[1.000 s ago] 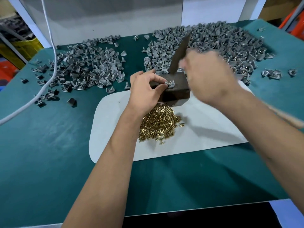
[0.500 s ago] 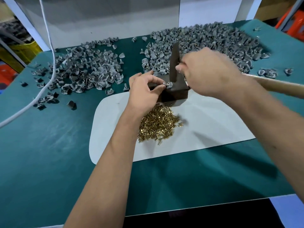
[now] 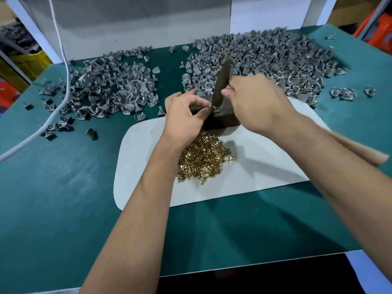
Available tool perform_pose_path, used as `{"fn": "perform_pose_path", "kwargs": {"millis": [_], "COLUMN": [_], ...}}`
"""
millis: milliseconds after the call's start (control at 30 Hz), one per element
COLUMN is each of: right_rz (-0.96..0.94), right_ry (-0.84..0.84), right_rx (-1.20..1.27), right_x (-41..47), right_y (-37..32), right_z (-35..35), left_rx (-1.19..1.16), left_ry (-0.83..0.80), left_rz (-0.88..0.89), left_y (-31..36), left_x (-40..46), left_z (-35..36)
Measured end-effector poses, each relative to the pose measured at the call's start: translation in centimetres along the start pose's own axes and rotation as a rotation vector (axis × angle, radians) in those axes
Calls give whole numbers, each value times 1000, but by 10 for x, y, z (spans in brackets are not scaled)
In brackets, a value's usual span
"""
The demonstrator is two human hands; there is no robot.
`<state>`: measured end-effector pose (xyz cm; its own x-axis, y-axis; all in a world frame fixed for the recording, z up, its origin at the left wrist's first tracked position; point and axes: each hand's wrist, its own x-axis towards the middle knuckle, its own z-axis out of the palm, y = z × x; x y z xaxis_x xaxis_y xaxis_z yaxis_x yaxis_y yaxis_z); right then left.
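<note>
- The left hand [image 3: 184,117] is bare, and the knuckles and finger creases show plainly.
- The right hand [image 3: 254,107] is bare too. Blur softens its outline, and the thumb ends in a short, trimmed nail.
- The left forearm [image 3: 135,219] is uncovered along its whole visible length, slim at the wrist and broader toward the bottom edge of the view.
- The right forearm [image 3: 339,166] is likewise uncovered as far as the right edge.
- Any clothing lies outside the view.
</note>
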<state>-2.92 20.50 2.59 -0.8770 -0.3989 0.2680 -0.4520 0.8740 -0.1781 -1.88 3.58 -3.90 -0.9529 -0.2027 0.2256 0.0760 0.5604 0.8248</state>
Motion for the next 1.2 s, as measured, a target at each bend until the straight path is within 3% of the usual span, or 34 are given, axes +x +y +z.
{"fn": "perform_pose_path", "kwargs": {"millis": [167, 333, 533, 633, 733, 800, 867, 967, 1100, 1133, 1200], "right_rz": [-3, 136, 231, 214, 133, -30, -193, -259, -68, 24, 135], "right_ry": [-38, -113, -286, -293, -172, -120, -130, -141, -33, -62, -318], "right_rx": [47, 103, -52, -64, 5, 65, 56, 20, 174, 159, 12], "right_x": [4, -1, -15, -15, -5, 1, 7, 12, 8, 7, 4], "right_y": [10, 50, 66, 61, 49, 34, 20, 11, 34, 45, 64], "right_z": [-12, -20, -7, -6, -9, -6, 0, 7, 1, -3, -15], "left_rx": [-45, -156, -238, -226, -217, -212, -194, -181, -51, -35, -69], "left_ry": [-4, -9, -20, -21, -15, -14, -21, -18, 112, 151, 199], "left_rz": [-33, -93, -152, -152, -134, -120, -107, -87, 41, 69, 108], "left_y": [-2, -1, 1, 4, 6, 7, 10, 12, 11, 10, 11], "left_x": [-1, -2, -3, -5, -7, -8, -8, -8, -8, -7, -8], "left_z": [0, 0, 1, 0, -1, -2, -3, -5, -8, -9, -9]}}
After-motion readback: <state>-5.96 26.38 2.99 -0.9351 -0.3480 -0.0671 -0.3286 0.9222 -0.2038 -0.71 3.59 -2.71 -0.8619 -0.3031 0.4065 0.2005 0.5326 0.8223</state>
